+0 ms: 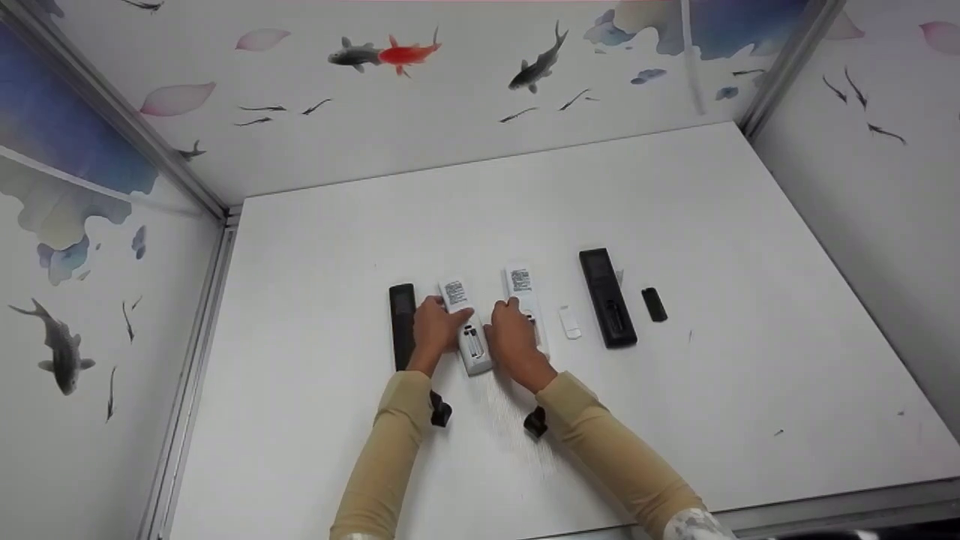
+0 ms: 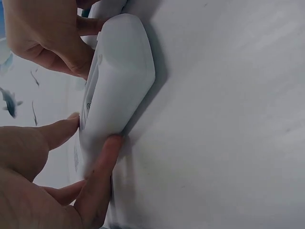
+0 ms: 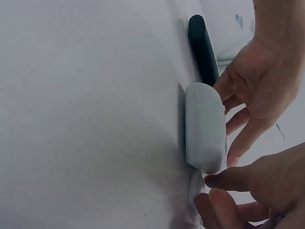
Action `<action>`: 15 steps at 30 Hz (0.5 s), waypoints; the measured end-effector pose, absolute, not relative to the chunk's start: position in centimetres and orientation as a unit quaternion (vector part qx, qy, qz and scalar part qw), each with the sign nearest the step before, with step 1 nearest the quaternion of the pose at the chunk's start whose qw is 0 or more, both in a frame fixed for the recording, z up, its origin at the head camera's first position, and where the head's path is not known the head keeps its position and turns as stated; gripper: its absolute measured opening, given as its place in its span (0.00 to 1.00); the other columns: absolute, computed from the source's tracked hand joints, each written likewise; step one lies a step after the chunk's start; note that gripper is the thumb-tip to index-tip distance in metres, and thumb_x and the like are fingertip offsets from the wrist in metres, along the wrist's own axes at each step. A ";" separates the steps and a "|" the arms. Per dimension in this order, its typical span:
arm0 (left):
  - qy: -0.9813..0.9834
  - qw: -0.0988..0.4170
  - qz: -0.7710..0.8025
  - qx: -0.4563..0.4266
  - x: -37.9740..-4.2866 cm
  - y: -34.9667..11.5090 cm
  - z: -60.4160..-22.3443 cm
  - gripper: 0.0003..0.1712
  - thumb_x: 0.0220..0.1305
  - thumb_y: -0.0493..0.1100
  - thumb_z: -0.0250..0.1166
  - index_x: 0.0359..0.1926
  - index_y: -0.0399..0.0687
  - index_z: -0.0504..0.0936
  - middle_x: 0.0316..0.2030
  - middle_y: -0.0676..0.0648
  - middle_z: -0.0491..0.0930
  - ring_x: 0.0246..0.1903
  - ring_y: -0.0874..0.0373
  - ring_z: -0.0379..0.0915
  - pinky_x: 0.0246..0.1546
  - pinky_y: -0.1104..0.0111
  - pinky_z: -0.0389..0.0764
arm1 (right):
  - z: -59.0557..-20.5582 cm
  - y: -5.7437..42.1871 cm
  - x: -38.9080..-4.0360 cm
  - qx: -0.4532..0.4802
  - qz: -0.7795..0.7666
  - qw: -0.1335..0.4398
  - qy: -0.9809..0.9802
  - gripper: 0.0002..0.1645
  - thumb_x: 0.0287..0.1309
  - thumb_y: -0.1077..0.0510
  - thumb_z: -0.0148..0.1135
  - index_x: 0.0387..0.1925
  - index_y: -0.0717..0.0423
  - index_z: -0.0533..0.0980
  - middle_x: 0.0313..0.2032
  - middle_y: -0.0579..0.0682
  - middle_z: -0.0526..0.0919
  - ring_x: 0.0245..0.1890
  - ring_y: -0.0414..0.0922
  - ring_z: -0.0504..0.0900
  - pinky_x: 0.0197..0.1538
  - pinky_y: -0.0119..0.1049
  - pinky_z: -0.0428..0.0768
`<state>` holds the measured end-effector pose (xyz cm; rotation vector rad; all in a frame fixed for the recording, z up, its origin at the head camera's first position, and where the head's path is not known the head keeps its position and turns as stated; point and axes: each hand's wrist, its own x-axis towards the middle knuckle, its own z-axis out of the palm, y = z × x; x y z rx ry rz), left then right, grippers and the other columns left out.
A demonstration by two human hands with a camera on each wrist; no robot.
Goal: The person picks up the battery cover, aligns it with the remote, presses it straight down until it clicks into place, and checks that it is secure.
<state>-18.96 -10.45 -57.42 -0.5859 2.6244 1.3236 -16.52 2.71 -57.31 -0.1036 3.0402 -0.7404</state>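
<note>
My left hand (image 1: 435, 328) grips a white remote control (image 1: 474, 349) between thumb and fingers, across its middle. Its back faces up, with the battery compartment uncovered and a printed label at the far end. A second white remote control (image 1: 519, 279) lies just to the right, also back up. Over this one's left edge is my right hand (image 1: 516, 341), its fingers bent. In the right wrist view, the right thumb and fingers (image 3: 221, 207) come together beside the second remote's end; I cannot tell whether they pinch anything. A black remote control (image 1: 403, 319) lies beside the left hand, partly hidden by it.
To the right lie a small white battery cover (image 1: 570, 322), a black remote control (image 1: 609, 300) with its compartment uncovered, and a black battery cover (image 1: 654, 304). Printed panels with fish (image 1: 536, 67) wall the white table (image 1: 675, 420) at the back and sides.
</note>
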 end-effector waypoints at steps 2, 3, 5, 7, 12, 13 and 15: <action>0.877 0.079 0.432 -0.195 -19.0 -10.4 -57.2 0.36 0.59 0.50 0.73 0.61 0.33 0.74 0.55 0.35 0.81 0.52 0.45 0.80 0.55 0.55 0.78 | -57.3 2.6 -16.5 -0.038 -0.229 -0.001 0.973 0.17 0.62 0.60 0.68 0.43 0.72 0.76 0.41 0.64 0.77 0.33 0.58 0.86 0.37 0.49 0.84; 0.877 0.082 0.431 -0.197 -19.0 -10.4 -57.1 0.37 0.59 0.50 0.73 0.62 0.33 0.73 0.56 0.35 0.81 0.52 0.45 0.80 0.55 0.55 0.78 | -57.3 2.6 -16.5 -0.040 -0.224 -0.003 0.974 0.17 0.62 0.60 0.68 0.42 0.72 0.76 0.40 0.64 0.77 0.33 0.58 0.86 0.37 0.49 0.84; 0.877 0.085 0.427 -0.202 -19.1 -10.3 -56.9 0.37 0.59 0.50 0.73 0.62 0.33 0.73 0.56 0.36 0.81 0.52 0.45 0.79 0.55 0.54 0.78 | -57.3 2.6 -16.5 -0.044 -0.216 -0.006 0.975 0.16 0.62 0.60 0.67 0.41 0.71 0.77 0.40 0.63 0.77 0.32 0.58 0.86 0.36 0.48 0.84; 0.878 0.088 0.426 -0.202 -19.2 -10.3 -56.9 0.37 0.59 0.50 0.73 0.63 0.33 0.73 0.56 0.36 0.81 0.52 0.45 0.79 0.55 0.54 0.78 | -57.3 2.5 -16.5 -0.048 -0.206 -0.015 0.977 0.15 0.62 0.60 0.68 0.40 0.70 0.77 0.40 0.63 0.77 0.31 0.58 0.86 0.35 0.48 0.84; 0.872 0.090 0.437 -0.203 -19.3 -10.2 -56.9 0.37 0.58 0.49 0.73 0.62 0.31 0.73 0.54 0.35 0.81 0.47 0.47 0.80 0.48 0.57 0.80 | -57.5 2.2 -16.3 -0.052 -0.184 -0.049 0.980 0.09 0.60 0.64 0.65 0.35 0.70 0.78 0.36 0.62 0.78 0.28 0.57 0.86 0.32 0.48 0.84; 0.870 0.090 0.441 -0.203 -19.3 -10.2 -56.9 0.37 0.58 0.49 0.73 0.62 0.31 0.73 0.54 0.35 0.81 0.46 0.48 0.80 0.46 0.58 0.81 | -57.5 2.1 -16.2 -0.052 -0.182 -0.055 0.980 0.08 0.59 0.65 0.65 0.34 0.70 0.78 0.35 0.62 0.78 0.28 0.58 0.85 0.32 0.49 0.84; 0.866 0.090 0.448 -0.204 -19.3 -10.2 -56.9 0.36 0.58 0.48 0.74 0.61 0.30 0.74 0.52 0.35 0.82 0.43 0.50 0.79 0.43 0.60 0.81 | -57.6 2.0 -16.3 -0.052 -0.177 -0.061 0.981 0.06 0.58 0.66 0.64 0.33 0.69 0.79 0.34 0.62 0.79 0.27 0.58 0.85 0.31 0.49 0.83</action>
